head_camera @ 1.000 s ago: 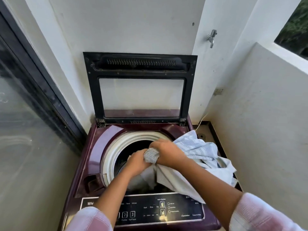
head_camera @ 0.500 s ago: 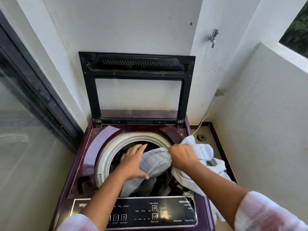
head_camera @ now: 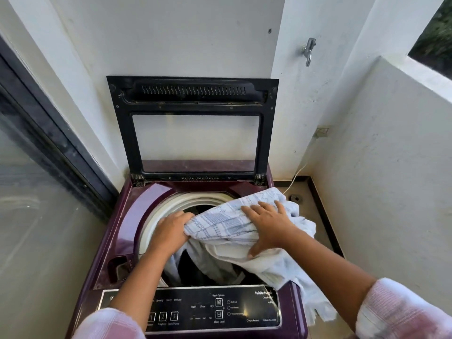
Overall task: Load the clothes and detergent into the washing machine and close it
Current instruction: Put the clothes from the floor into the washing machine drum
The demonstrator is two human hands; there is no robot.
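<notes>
- The pale blue patterned cloth point(head_camera: 220, 223) lay bunched across the right side of the drum opening point(head_camera: 156, 216). One end trailed down the right flank of the washing machine point(head_camera: 117, 231).
- The left hand point(head_camera: 171, 232) gripped the cloth's left end, fingers curled into it over the drum.
- The right hand point(head_camera: 267, 225) rested on top of the cloth, fingers straight and spread.
- The lid point(head_camera: 122, 133) stood upright against the wall, with a tap point(head_camera: 308, 51) on the wall further right.

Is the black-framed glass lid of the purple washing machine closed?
No, the black-framed glass lid stands upright behind the white drum rim.
</notes>
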